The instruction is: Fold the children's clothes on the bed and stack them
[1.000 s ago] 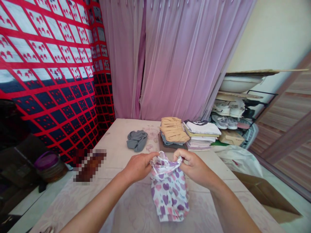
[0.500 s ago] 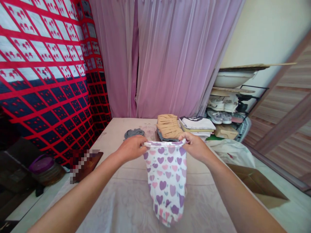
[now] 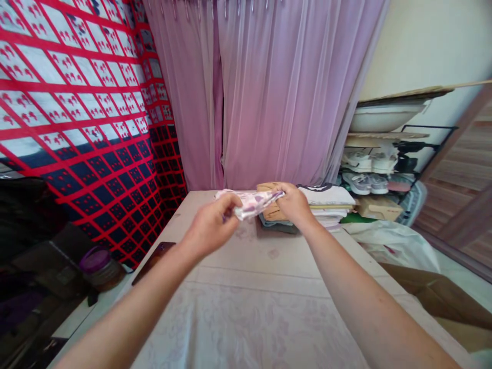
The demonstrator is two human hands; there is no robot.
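Note:
A small white garment with purple and pink hearts (image 3: pixel 251 202) is held up almost level above the bed (image 3: pixel 246 307), stretched between both hands. My left hand (image 3: pixel 210 225) pinches its near left end with the fingers closed. At its right end, my right hand (image 3: pixel 294 203) grips it, just in front of the folded tan clothes (image 3: pixel 273 209). Both arms reach far forward over the pale patterned sheet.
Two stacks of folded clothes stand at the bed's far end, the white-topped stack (image 3: pixel 328 202) on the right. A pink curtain (image 3: pixel 277 92) hangs behind. A shoe rack (image 3: pixel 378 174) and a white plastic bag (image 3: pixel 388 243) are to the right, a red-and-navy blanket (image 3: pixel 77 113) hangs left.
The heart garment hung down from both hands; now it is swung up and forward, nearly flat, toward the folded stacks. Both arms have stretched further out. The grey cloth is hidden.

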